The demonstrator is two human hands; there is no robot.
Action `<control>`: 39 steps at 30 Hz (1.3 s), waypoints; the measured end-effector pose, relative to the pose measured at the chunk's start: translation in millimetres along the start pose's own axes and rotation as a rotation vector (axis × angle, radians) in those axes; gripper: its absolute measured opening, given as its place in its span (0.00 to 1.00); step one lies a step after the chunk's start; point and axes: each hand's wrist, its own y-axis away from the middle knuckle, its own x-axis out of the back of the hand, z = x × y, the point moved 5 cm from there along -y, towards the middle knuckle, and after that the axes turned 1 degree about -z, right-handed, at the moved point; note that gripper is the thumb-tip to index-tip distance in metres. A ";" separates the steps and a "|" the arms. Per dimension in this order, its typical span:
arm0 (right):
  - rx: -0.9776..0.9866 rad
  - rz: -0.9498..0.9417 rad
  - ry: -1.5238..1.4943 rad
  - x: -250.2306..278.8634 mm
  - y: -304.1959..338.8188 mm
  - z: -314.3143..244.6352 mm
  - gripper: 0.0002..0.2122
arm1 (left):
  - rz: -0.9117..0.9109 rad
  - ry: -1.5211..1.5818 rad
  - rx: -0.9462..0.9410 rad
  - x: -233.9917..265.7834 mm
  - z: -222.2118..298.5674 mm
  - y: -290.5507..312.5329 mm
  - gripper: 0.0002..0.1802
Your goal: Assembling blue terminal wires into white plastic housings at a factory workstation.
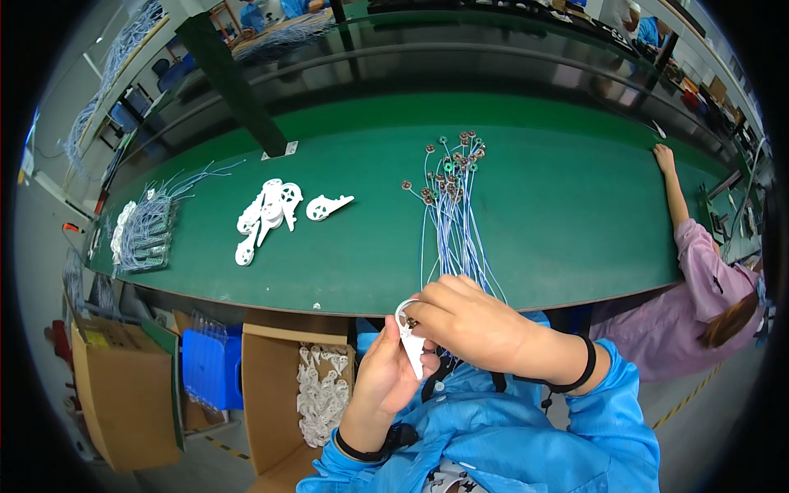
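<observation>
Just past the bench's near edge, my left hand [380, 378] grips a white teardrop-shaped plastic housing [414, 358], its round end up and its narrow end down. My right hand [481, 324] is closed at the round end, its fingertips on a small brown round part [412, 323] inside the ring; the fingers partly hide it. Beyond my right hand lies a bundle of thin blue and white wires [452, 238], tipped with small brown and green round parts [449, 177]. To the left, several white housings [271, 209] lie heaped, with a single housing [327, 207] beside them.
A tangle of wired pieces [148, 234] sits at the left end of the green bench [559, 214]. A dark post [234, 90] rises at the back. Below left stand an open carton [271, 394] of white parts and a blue bin [209, 370]. A person in pink [657, 329] reaches over the right end.
</observation>
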 end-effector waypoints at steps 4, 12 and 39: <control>-0.016 0.025 -0.135 10.0 0.1 2.0 0.15 | -0.029 0.081 0.054 -0.5 0.0 2.9 0.25; -0.069 0.054 -0.223 18.9 5.6 9.6 0.12 | -0.056 0.050 0.075 -5.2 0.7 7.0 0.26; 0.102 0.147 0.022 14.8 3.9 3.6 0.13 | -0.041 -0.110 -0.016 -19.0 1.0 -1.8 0.26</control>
